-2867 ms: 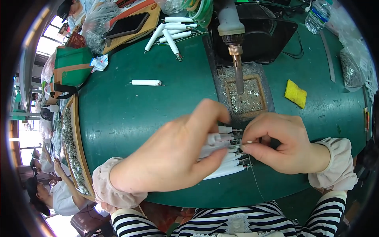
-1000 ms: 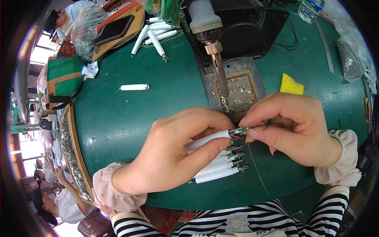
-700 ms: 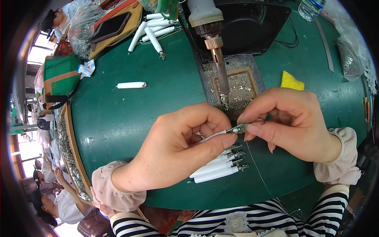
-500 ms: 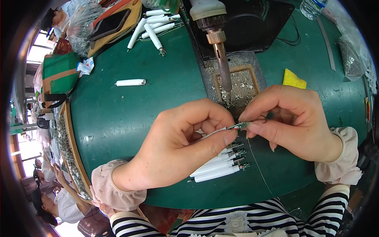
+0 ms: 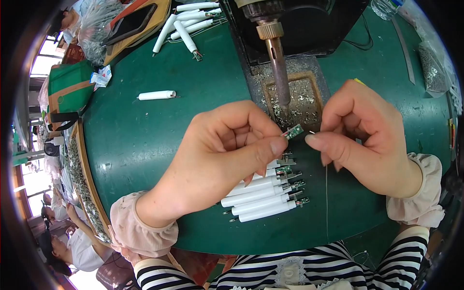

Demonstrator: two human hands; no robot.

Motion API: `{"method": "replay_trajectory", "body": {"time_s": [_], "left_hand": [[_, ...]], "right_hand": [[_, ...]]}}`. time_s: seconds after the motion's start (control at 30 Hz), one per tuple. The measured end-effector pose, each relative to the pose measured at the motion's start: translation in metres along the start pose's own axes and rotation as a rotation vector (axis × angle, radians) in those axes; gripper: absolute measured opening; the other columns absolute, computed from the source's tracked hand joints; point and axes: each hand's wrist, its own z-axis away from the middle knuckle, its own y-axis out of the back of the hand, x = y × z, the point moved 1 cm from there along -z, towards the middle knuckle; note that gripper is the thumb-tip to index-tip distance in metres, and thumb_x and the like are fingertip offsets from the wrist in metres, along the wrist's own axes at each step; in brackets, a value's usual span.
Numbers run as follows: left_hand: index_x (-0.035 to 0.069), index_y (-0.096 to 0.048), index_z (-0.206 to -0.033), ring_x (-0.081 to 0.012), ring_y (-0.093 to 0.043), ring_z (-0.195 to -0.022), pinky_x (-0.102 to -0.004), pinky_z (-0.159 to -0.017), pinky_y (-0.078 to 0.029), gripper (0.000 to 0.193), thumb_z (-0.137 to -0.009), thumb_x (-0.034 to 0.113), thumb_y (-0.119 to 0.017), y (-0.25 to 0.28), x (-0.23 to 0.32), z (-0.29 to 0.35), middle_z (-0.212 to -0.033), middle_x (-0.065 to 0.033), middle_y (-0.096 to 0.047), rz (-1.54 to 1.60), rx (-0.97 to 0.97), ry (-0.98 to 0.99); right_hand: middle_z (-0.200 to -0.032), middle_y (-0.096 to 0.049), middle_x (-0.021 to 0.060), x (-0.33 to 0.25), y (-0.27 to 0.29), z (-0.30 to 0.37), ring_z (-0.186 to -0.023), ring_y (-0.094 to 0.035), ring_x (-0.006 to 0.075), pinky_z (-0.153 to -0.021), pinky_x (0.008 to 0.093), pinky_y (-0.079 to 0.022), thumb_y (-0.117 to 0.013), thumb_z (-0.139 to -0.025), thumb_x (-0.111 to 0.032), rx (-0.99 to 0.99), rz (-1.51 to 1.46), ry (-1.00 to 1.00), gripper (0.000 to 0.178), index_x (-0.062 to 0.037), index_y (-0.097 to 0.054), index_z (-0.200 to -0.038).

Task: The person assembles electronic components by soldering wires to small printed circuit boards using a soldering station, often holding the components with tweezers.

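Note:
My left hand (image 5: 227, 159) pinches a small green circuit board (image 5: 294, 131) between thumb and forefinger. The board's free end sticks out to the right, and the rest of the piece is hidden by the fingers. My right hand (image 5: 365, 140) is closed on a thin solder wire (image 5: 327, 203), whose short tip points at the board across a small gap. The wire's length hangs down toward the table's near edge. Just beyond my hands, a soldering iron (image 5: 278, 67) points downward. Below my left hand lie several white tubes (image 5: 266, 210) with boards at their right ends.
Under the iron sits a tray (image 5: 316, 92) of solder scraps. One white tube (image 5: 157, 95) lies alone at left; more tubes (image 5: 186, 36) are piled at the far left beside a phone (image 5: 130, 24). A wooden-edged trough (image 5: 87, 188) borders the green table (image 5: 130, 145). People sit farther left.
The board and my right hand have come apart; they were touching before. The board now tilts upward, and the wire hangs straighter. The whole view has shifted slightly.

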Motion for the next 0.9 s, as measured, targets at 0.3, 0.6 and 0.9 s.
{"method": "replay_trajectory", "body": {"time_s": [0.3,0.6,0.9], "left_hand": [[0.001,-0.053,-0.082,-0.0073,-0.052,-0.058,-0.0174,-0.048,-0.040,0.006,-0.081,0.004,-0.058,0.001,-0.002,-0.005,-0.072,-0.0055,-0.057,0.040,-0.007,-0.021],[0.001,-0.053,-0.082,-0.0071,-0.051,-0.057,-0.0170,-0.047,-0.039,0.006,-0.083,0.006,-0.057,0.000,-0.003,-0.004,-0.072,-0.0058,-0.057,0.022,-0.006,-0.052],[0.002,-0.051,-0.082,-0.0087,-0.050,-0.053,-0.0184,-0.046,-0.037,0.007,-0.084,0.007,-0.056,0.002,-0.001,-0.006,-0.072,-0.0088,-0.057,0.064,0.034,-0.107]], "right_hand": [[-0.078,-0.053,0.0045,0.008,-0.011,-0.010,-0.067,-0.053,0.0062,-0.056,0.0179,-0.043,-0.056,-0.081,0.000,0.041,-0.187,-0.051,0.019,0.0001,-0.044,-0.097],[-0.080,-0.056,0.0058,0.012,-0.013,-0.012,-0.067,-0.054,0.0065,-0.053,0.0169,-0.043,-0.056,-0.082,-0.001,0.055,-0.179,0.008,0.020,0.0009,-0.044,-0.098],[-0.074,-0.059,0.0075,0.014,-0.013,-0.012,-0.058,-0.056,0.0071,-0.041,0.0140,-0.036,-0.053,-0.085,-0.008,0.089,-0.178,0.096,0.012,-0.0027,-0.042,-0.087]]}}
